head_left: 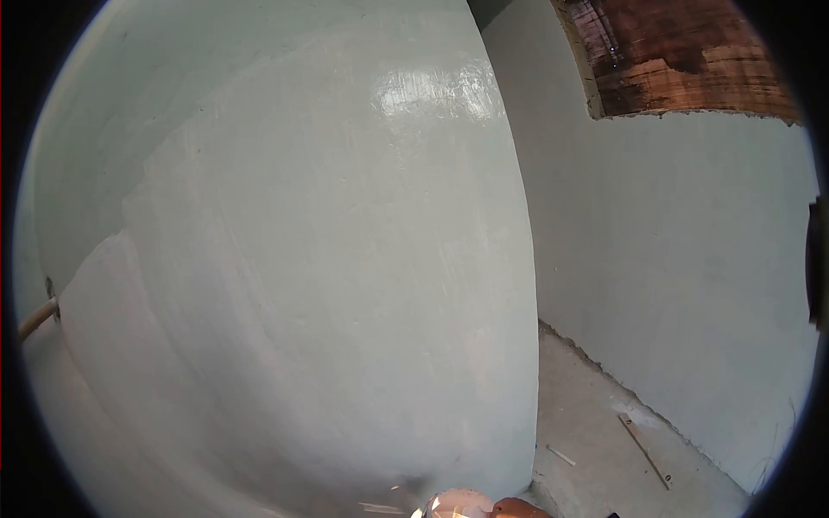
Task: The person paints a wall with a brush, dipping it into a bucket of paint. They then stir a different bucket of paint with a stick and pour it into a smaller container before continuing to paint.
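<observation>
A pale green wall fills most of the view, with a wet-looking shine near its upper right. A lighter, streaky coat covers its middle and lower part, with a stepped edge against the greener area at the left. At the bottom edge, a rounded form, apparently part of my right hand, is cut off by the frame. Touching or just beside it is a pale, shiny rounded thing with bright glints; its kind cannot be made out. The fingers are hidden. My left hand is out of view.
A second pale wall stands at the right, below a rough-edged opening backed by reddish-brown wood. On the concrete floor lie a thin strip and a small white stick. A pipe-like rod juts out at the far left.
</observation>
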A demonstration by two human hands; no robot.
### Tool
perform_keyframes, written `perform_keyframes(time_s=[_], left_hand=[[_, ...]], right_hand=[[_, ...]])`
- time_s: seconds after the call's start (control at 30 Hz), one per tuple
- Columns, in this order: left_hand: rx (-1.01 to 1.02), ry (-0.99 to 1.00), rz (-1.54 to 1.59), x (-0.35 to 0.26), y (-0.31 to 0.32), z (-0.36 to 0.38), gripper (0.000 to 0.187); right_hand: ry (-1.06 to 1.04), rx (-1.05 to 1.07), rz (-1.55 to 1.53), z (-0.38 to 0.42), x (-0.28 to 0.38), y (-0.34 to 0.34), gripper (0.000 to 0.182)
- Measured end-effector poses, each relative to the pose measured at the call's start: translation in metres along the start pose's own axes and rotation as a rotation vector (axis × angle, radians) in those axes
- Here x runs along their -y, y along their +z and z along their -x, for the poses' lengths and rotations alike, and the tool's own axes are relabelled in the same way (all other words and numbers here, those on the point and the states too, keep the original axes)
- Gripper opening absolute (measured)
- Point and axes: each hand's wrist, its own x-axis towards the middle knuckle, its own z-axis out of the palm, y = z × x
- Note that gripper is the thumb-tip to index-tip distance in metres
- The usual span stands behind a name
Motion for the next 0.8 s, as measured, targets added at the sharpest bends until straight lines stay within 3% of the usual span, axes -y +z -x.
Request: perform_keyframes(time_s=[0.1, 0.17, 0.2, 0.23, 0.27, 0.3, 0.4, 0.53, 0.7, 0.8], left_hand=[[-0.040, 0.046, 0.005, 0.031, 0.003, -0.016, 0.033], [-0.079, 0.053, -0.163, 0.084, 0.005, -0.039, 0.038], [-0.083, -0.189, 0.150, 0.056, 0.000, -0.031, 0.031], [-0.063, -0.189, 0.259, 0.022, 0.003, -0.014, 0.031], [-0.047, -0.192, 0.265, 0.011, 0.002, -0.010, 0.029], [-0.053, -0.190, 0.259, 0.031, 0.004, -0.018, 0.026], [-0.039, -0.256, 0.318, 0.006, 0.010, -0.014, 0.028], [-0.004, -0.331, 0.300, 0.025, 0.014, -0.032, 0.025], [0.052, -0.382, 0.312, 0.055, 0.020, -0.050, 0.027], [-0.016, -0.442, 0.238, 0.052, 0.031, -0.046, 0.028]], right_hand=[[0.293, 0.301, -0.225, 0.009, 0.009, -0.037, 0.059], [0.118, 0.061, -0.441, 0.018, -0.016, -0.016, 0.052], [0.100, 0.007, -0.470, 0.022, -0.021, -0.012, 0.048], [-0.009, -0.125, -0.429, 0.031, -0.014, -0.018, 0.043], [0.018, -0.145, -0.428, 0.041, -0.005, -0.028, 0.041], [0.232, -0.003, -0.526, 0.050, 0.008, -0.043, 0.041], [0.268, -0.081, -0.491, 0.068, 0.028, -0.060, 0.039], [0.315, -0.198, -0.594, 0.076, 0.018, -0.044, 0.039], [0.342, -0.302, -0.587, 0.065, -0.023, -0.018, 0.038], [0.422, -0.363, -0.607, 0.056, -0.052, -0.013, 0.040]])
